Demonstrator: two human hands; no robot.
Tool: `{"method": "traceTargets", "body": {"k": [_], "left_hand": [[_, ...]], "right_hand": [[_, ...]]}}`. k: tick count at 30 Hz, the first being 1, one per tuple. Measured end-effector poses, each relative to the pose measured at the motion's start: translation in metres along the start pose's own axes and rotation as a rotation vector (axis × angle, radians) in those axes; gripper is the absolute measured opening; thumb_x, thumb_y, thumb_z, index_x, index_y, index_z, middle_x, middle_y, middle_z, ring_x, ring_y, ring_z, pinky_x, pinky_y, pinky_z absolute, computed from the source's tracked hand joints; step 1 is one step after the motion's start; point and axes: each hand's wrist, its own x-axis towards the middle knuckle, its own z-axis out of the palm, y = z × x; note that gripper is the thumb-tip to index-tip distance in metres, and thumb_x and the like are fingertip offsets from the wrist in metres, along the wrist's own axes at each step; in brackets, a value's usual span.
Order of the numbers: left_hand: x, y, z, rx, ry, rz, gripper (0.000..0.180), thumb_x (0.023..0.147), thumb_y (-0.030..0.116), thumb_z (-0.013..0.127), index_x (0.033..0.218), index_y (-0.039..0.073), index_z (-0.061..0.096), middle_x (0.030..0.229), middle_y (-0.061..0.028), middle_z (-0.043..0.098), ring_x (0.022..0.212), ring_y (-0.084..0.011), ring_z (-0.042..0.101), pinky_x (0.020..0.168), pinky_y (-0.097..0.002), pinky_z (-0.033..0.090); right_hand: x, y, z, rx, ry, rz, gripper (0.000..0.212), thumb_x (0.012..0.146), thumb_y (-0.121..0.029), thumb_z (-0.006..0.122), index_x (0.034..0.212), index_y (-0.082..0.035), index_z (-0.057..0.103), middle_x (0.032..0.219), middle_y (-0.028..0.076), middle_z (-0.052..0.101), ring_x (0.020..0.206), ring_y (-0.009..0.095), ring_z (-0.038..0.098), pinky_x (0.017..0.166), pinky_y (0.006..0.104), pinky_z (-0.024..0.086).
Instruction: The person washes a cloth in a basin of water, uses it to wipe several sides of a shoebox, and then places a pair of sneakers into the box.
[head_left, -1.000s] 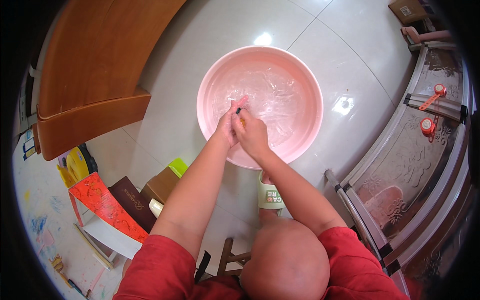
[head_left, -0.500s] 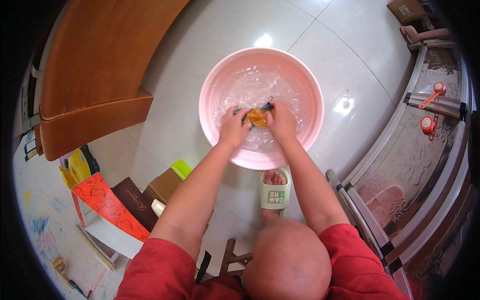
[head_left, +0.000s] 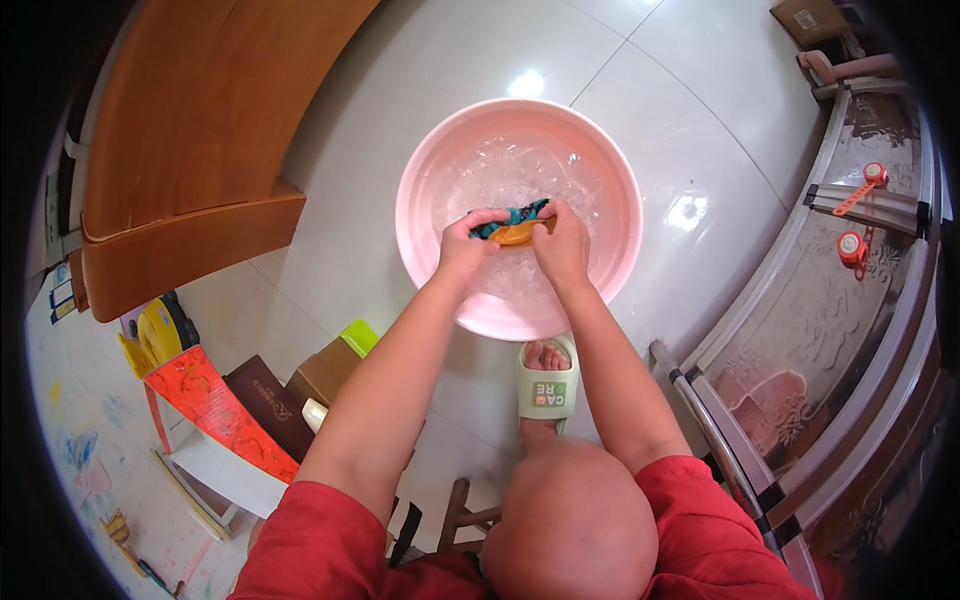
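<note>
A round pink basin (head_left: 415,200) stands on the floor, holding clear, rippling water. Over the water I grip a wet, bunched cloth (head_left: 516,233), orange-yellow on one side and patterned teal and dark on the other. My left hand (head_left: 468,245) is closed on its left end. At the right end, my right hand (head_left: 562,243) is closed on it too, with the thumb toward the middle. The orange part sags between the two hands. Part of the cloth is hidden under my fingers.
A green slipper (head_left: 547,385) on my foot touches the basin's near side. To the left are a curved wooden furniture piece (head_left: 200,120), a red-topped box (head_left: 220,410) and a brown box (head_left: 325,375). Metal-framed panels (head_left: 800,340) line the right side.
The cloth has come up from the water. More of its teal patterned side shows, and the orange part is now a narrower fold between my hands.
</note>
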Motion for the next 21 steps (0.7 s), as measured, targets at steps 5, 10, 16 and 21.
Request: {"method": "traceTargets", "body": {"k": [5, 10, 16, 21], "left_hand": [[-0.014, 0.001, 0.010, 1.070, 0.235, 0.316, 0.042, 0.073, -0.003, 0.059, 0.113, 0.010, 0.064, 0.146, -0.0163, 0.035, 0.138, -0.0314, 0.028, 0.112, -0.0501, 0.020], [-0.025, -0.006, 0.004, 1.337, -0.062, 0.305, 0.049, 0.077, 0.007, 0.061, 0.125, 0.012, 0.053, 0.140, -0.0097, 0.043, 0.135, -0.0297, 0.031, 0.111, -0.0546, 0.018], [-0.010, -0.021, 0.002, 0.687, 0.388, 0.137, 0.033, 0.077, 0.004, 0.068, 0.108, 0.006, 0.060, 0.110, -0.0108, 0.058, 0.105, -0.0265, 0.057, 0.095, -0.0383, 0.044], [-0.006, -0.006, -0.006, 0.757, 0.373, 0.173, 0.031, 0.072, -0.002, 0.069, 0.099, 0.011, 0.062, 0.096, -0.0080, 0.059, 0.089, -0.0268, 0.061, 0.079, -0.0347, 0.049]], "right_hand": [[0.002, 0.026, -0.002, -0.318, -0.043, -0.297, 0.015, 0.075, -0.012, 0.063, 0.089, -0.005, 0.062, 0.086, 0.016, 0.064, 0.084, 0.035, 0.061, 0.076, 0.0459, 0.049], [0.004, 0.013, -0.005, -0.372, -0.332, -0.142, 0.015, 0.076, -0.013, 0.065, 0.089, -0.006, 0.063, 0.093, 0.014, 0.064, 0.088, 0.036, 0.060, 0.078, 0.0466, 0.048], [0.011, 0.022, 0.002, -0.253, -0.248, 0.004, 0.021, 0.075, -0.009, 0.068, 0.094, -0.002, 0.063, 0.086, 0.018, 0.065, 0.081, 0.035, 0.064, 0.074, 0.0441, 0.050], [0.024, 0.035, -0.003, 0.208, -0.079, 0.086, 0.022, 0.074, -0.007, 0.066, 0.095, -0.002, 0.064, 0.086, 0.020, 0.066, 0.079, 0.037, 0.063, 0.074, 0.0407, 0.050]]}}
